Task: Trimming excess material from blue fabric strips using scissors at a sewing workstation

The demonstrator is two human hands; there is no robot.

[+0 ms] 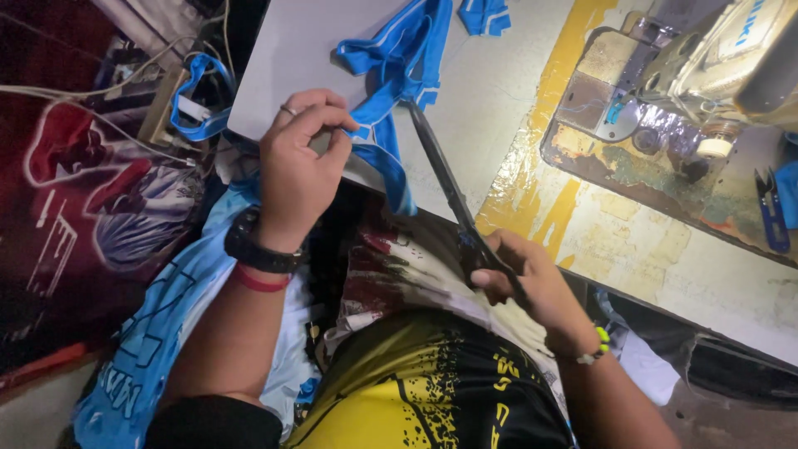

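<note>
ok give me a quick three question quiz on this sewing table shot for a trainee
1. True or false: the right hand holds scissors.
2. What does the left hand pinch? A) blue fabric strip B) thread spool C) ruler
3. Where do the scissor tips point: toward the blue fabric strip or toward the sewing machine?

Key: 1 true. 2 A. 3 toward the blue fabric strip.

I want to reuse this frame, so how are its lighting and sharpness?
Head view: the table is brightly lit, while the lower left falls into deep shadow; the sewing machine at top right shows glare; the left hand, blue strip and scissors are fairly sharp; edges look slightly bent by the wide lens.
</note>
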